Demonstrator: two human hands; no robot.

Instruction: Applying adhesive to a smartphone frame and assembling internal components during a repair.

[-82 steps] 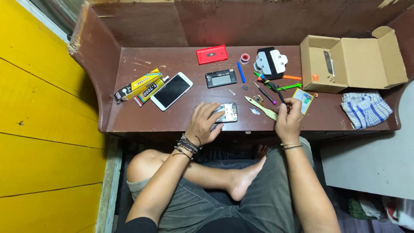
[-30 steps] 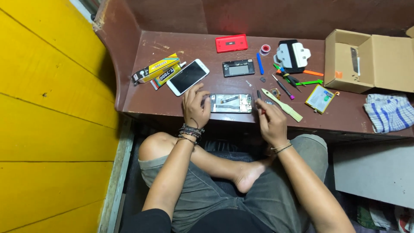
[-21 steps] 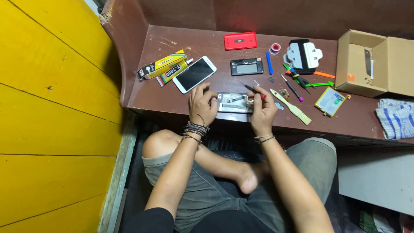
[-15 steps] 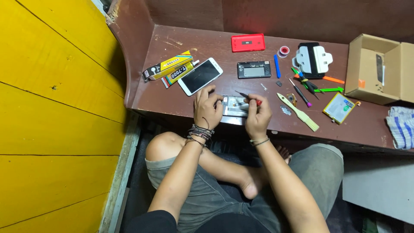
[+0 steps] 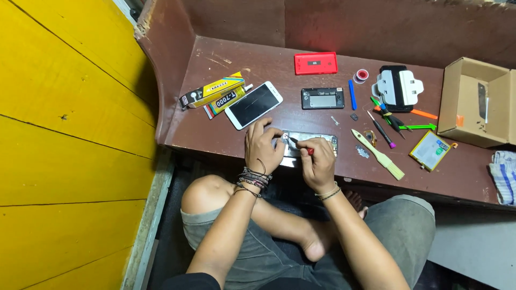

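Opened phone [image 5: 317, 144]: lies flat near the front edge of the brown bench [image 5: 226, 59], back off, innards showing — both hands are on it, so only its middle and right end show.
Left hand [image 5: 262, 150]: fingers curled down onto the phone's left end, pressing it to the bench; cord bracelets at the wrist.
Right hand [image 5: 319, 164]: closed around a small screwdriver [image 5: 299, 146] with a red grip; the dark tip points left into the phone, close to the left fingertips.
White phone [image 5: 253, 104]: just beyond the left hand, screen up, lying aslant.
Glue boxes [image 5: 214, 94]: yellow and black, left of the white phone, touching the bench's side wall.
Second opened phone [image 5: 322, 98]: small and dark, further back, apart from the one in hand.
Red case [image 5: 315, 63]: near the back wall.
Tape roll [image 5: 360, 75]: small, red and white, right of the red case, with a blue pen [image 5: 352, 94] beside it.
Brush [image 5: 379, 154]: pale handle, right of the right hand, lying aslant.
Loose tools [image 5: 391, 118]: tweezers, picks and a purple-tipped driver in a heap — green and orange pieces among them.
Battery [image 5: 429, 150]: flat, yellow-edged, right of the brush.
Cardboard box [image 5: 473, 102]: open, at the right end of the bench.
Cloth [image 5: 502, 169]: striped, at the right edge of the view.
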